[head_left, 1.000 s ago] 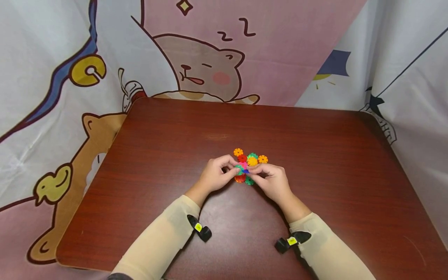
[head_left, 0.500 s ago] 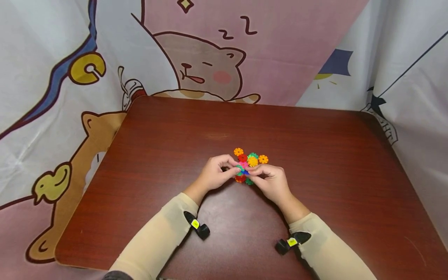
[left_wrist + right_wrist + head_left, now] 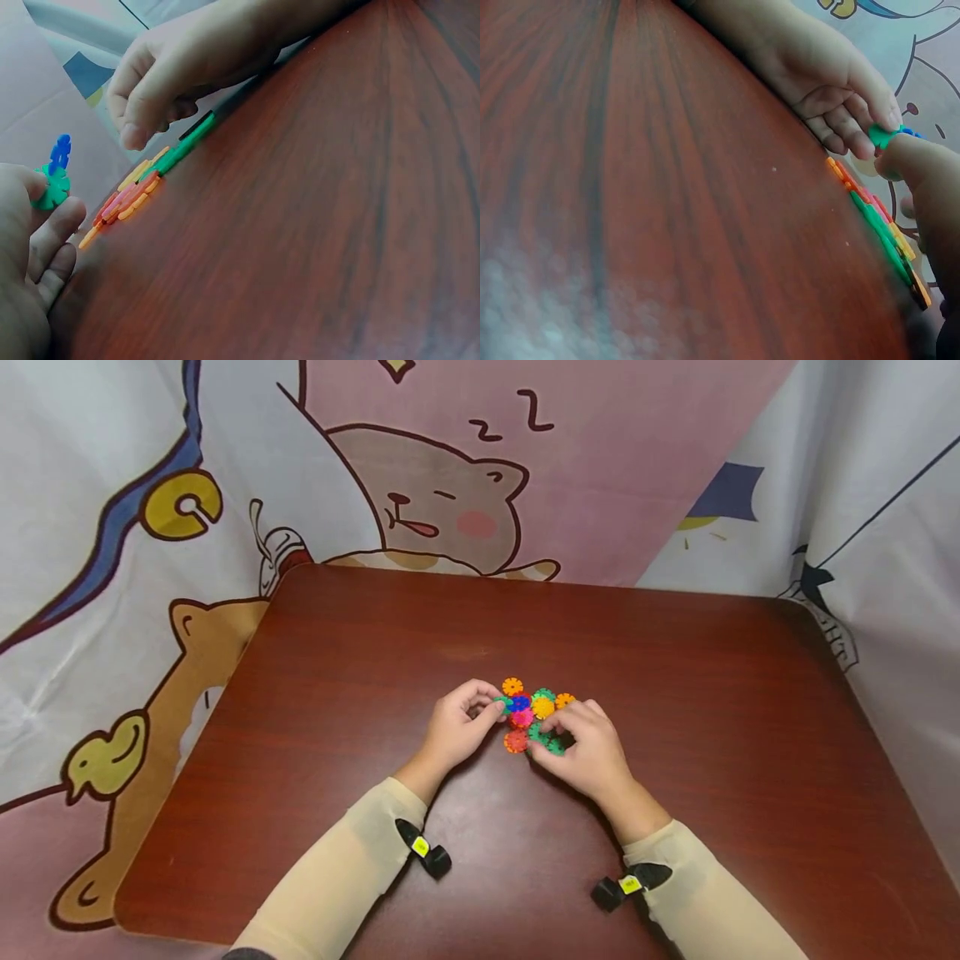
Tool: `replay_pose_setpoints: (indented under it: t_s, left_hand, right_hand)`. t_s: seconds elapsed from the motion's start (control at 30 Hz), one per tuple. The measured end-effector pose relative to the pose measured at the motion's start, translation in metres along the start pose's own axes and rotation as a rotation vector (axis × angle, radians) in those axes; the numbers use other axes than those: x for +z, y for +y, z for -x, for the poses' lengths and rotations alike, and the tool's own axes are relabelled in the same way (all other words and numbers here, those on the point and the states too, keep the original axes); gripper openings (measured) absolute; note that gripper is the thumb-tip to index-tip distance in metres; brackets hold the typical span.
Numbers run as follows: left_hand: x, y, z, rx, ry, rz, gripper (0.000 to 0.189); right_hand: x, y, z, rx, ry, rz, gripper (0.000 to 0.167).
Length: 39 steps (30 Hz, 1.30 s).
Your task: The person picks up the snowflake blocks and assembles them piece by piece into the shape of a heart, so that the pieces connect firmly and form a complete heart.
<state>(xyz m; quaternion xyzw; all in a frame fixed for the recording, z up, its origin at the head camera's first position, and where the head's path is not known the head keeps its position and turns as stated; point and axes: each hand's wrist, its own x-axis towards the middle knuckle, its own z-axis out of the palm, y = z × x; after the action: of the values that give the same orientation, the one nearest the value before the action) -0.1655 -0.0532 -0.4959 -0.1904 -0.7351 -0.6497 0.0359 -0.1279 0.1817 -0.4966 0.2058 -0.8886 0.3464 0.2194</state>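
Note:
Pinched between the thumb and fingers of my left hand [image 3: 459, 727] is a green notched snowflake disc [image 3: 52, 193]. A blue snowflake disc [image 3: 60, 152] is joined to it, standing at an angle. Both are raised off the table. My right hand [image 3: 588, 750] hovers over the near right side of the loose discs, fingers loosely bent, with no piece seen in its grasp. Beneath the hands lie a pink disc [image 3: 522, 718], a yellow disc [image 3: 543, 708], an orange-red disc [image 3: 516, 742] and green discs [image 3: 556, 747], partly hidden by the right fingers.
An orange disc [image 3: 512, 686] lies at the far left of the pile, and another orange disc [image 3: 565, 701] at its right. The brown wooden table [image 3: 375, 652] carries everything. A printed cloth [image 3: 600, 468] hangs behind and around it.
My left hand has lifted the green disc with the blue one slightly away and up. My right hand has let go of the blue disc and moved right, its fingers spreading a little.

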Motion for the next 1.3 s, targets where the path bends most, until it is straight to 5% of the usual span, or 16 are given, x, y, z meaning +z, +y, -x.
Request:
replay_pose_setpoints:
  t_s: [0.2, 0.43, 0.6, 0.83, 1.07, 1.3]
  left_hand:
    - [0.001, 0.001, -0.002, 0.033, -0.012, -0.066, 0.009]
    - [0.005, 0.002, -0.003, 0.023, -0.052, -0.175, 0.009]
    - [0.007, 0.001, -0.003, 0.02, -0.062, -0.194, 0.009]
    - [0.012, -0.001, -0.003, 0.021, -0.051, -0.208, 0.011]
    - [0.015, -0.002, -0.011, 0.042, 0.019, -0.211, 0.01]
    - [0.011, -0.004, -0.014, 0.024, 0.074, -0.199, 0.01]
  right_hand:
    - [-0.005, -0.002, -0.001, 0.183, -0.049, 0.184, 0.029]
    - [-0.008, -0.004, -0.001, 0.249, -0.108, 0.187, 0.034]
    - [-0.006, -0.002, 0.002, 0.299, -0.09, 0.085, 0.028]
    - [-0.001, 0.002, 0.005, 0.202, 0.112, -0.111, 0.025]
    - [0.01, 0.003, -0.014, 0.173, 0.273, -0.264, 0.02]
    - [0.024, 0.001, -0.027, 0.157, 0.261, -0.412, 0.025]
